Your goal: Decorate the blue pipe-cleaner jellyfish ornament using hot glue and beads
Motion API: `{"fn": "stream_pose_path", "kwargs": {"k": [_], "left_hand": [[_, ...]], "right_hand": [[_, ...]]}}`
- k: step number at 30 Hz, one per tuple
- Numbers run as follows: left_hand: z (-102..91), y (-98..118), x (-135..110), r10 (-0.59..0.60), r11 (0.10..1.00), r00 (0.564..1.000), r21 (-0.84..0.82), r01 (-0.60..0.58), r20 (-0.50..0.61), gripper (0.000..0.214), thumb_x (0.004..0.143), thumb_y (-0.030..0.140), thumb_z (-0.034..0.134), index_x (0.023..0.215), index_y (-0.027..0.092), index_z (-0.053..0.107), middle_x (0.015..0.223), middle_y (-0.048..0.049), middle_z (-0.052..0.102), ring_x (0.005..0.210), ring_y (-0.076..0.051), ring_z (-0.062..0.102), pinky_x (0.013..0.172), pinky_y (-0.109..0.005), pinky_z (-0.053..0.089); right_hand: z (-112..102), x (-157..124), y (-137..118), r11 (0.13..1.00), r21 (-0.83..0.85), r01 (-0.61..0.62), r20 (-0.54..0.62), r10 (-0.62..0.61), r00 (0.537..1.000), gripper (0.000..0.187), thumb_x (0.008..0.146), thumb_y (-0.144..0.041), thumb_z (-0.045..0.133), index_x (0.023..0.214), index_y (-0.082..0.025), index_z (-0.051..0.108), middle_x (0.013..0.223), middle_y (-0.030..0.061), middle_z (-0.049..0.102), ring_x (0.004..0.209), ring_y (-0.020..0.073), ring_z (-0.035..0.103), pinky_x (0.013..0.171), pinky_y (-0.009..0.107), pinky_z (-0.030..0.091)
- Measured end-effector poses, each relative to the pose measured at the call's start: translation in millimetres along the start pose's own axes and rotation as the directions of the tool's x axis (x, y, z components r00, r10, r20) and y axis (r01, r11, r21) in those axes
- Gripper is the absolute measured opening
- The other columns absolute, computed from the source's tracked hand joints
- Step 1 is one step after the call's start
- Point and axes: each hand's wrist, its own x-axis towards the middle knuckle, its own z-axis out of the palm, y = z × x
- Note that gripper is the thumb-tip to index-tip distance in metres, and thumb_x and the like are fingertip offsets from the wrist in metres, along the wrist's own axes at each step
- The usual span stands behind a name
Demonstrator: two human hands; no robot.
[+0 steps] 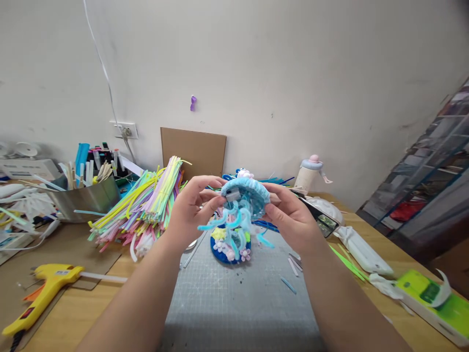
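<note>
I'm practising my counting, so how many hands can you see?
2: the left hand at the left side of the light-blue fuzzy dome, and the right hand at its right side. No others show.

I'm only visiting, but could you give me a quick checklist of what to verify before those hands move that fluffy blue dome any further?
1. Dome held on both sides: ok, left hand and right hand grip its edges.
2. Strands untangled: cannot tell, they curl and overlap under the dome.
3. Base on the mat: ok, it lies there with flowers on it.
4. Strands clear of the base: cannot tell, they overlap in this single view.
5. Mat free of scraps: not ok, a blue scrap lies on it.
6. Glue gun away from the hands: ok, it lies off to the left.
</note>
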Motion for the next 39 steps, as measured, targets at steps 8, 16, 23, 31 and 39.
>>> {"fn": "stream_pose_path", "kwargs": {"k": [8, 16, 23, 31, 39], "left_hand": [[-11.9, 8, -1, 0.102, 0.976, 0.976, 0.172, -0.135, 0.193, 0.033, 0.080, 0.014, 0.057, 0.112, 0.021, 0.056, 0.118, -0.0120, 0.055, 0.095, -0.019, 0.059, 0.075, -0.034, 0.054], [-7.6, 7, -2, 0.190, 0.910, 0.968, 0.341, -0.236, 0.162, 0.035, 0.073, 0.013, 0.063, 0.106, 0.021, 0.057, 0.112, -0.0103, 0.060, 0.103, -0.021, 0.058, 0.080, -0.033, 0.053], [-3.8, 4, -9, 0.189, 0.788, 0.979, 0.582, -0.201, 0.082, 0.032, 0.075, 0.020, 0.062, 0.107, 0.023, 0.060, 0.118, -0.0084, 0.059, 0.104, -0.022, 0.059, 0.083, -0.033, 0.053], [-0.5, -1, -13, 0.250, 0.755, 0.968, 0.621, -0.210, 0.023, 0.027, 0.076, 0.020, 0.061, 0.103, 0.023, 0.063, 0.113, -0.0070, 0.062, 0.103, -0.021, 0.060, 0.090, -0.034, 0.050], [0.5, 2, -11, 0.273, 0.753, 0.961, 0.611, -0.245, 0.049, 0.031, 0.075, 0.014, 0.060, 0.106, 0.021, 0.062, 0.113, -0.0074, 0.062, 0.102, -0.020, 0.060, 0.091, -0.032, 0.048]], "right_hand": [[0, 1, 2, 0.999, 0.041, -0.023, -0.093, 0.027, 0.995, 0.028, 0.083, -0.035, 0.062, 0.111, -0.031, 0.058, 0.088, -0.0009, 0.067, 0.078, 0.0143, 0.065, 0.070, 0.029, 0.057], [8, 0, 2, 0.998, -0.057, 0.020, -0.120, -0.027, 0.992, 0.029, 0.084, -0.034, 0.061, 0.113, -0.030, 0.057, 0.099, 0.0020, 0.068, 0.085, 0.0159, 0.065, 0.071, 0.029, 0.056], [15, -2, 5, 0.990, -0.104, 0.090, -0.107, -0.101, 0.989, 0.029, 0.086, -0.030, 0.059, 0.114, -0.028, 0.054, 0.113, 0.0051, 0.064, 0.101, 0.0202, 0.061, 0.090, 0.040, 0.051], [15, -1, 8, 0.989, -0.119, 0.083, -0.096, -0.095, 0.991, 0.029, 0.086, -0.030, 0.059, 0.114, -0.028, 0.053, 0.112, 0.0050, 0.063, 0.101, 0.0202, 0.061, 0.087, 0.038, 0.051], [15, -1, 7, 0.992, -0.119, 0.050, -0.103, -0.063, 0.993, 0.030, 0.086, -0.034, 0.059, 0.114, -0.028, 0.052, 0.110, 0.0053, 0.064, 0.100, 0.0206, 0.062, 0.086, 0.039, 0.052]]}}
